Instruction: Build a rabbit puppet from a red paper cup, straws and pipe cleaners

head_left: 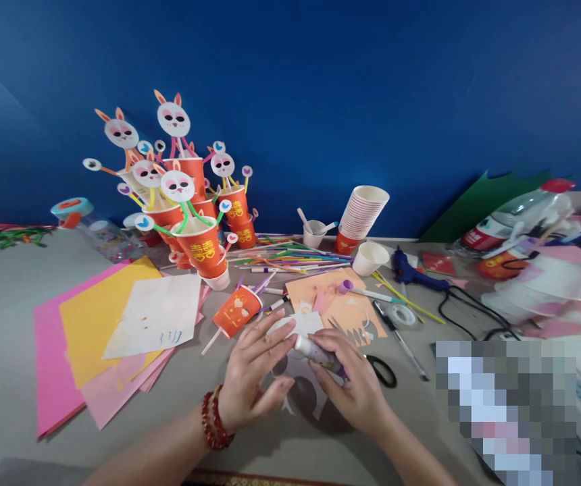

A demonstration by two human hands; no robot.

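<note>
My right hand (351,381) is wrapped round a small tube that looks like a glue stick (319,354), its white end pointing left. Fingers stretched out, my left hand (260,374) hovers beside that white end; whether its fingertips touch the tube is unclear. Beneath both hands lies cut white paper (298,391) with round holes, partly covered. Black-handled scissors (382,371) rest by my right hand, their blades partly hidden. A red paper cup (237,310) with purple pipe cleaners and a straw lies tipped over beyond my left hand.
Rabbit-faced red cups (199,246) stand stacked at the back left. Coloured sheets (50,364) spread at left. Orange paper scraps (338,287), a pen (399,341), tape (402,314) and a blue glue gun (417,273) with its black cord lie to the right. A cup stack (364,216) stands behind.
</note>
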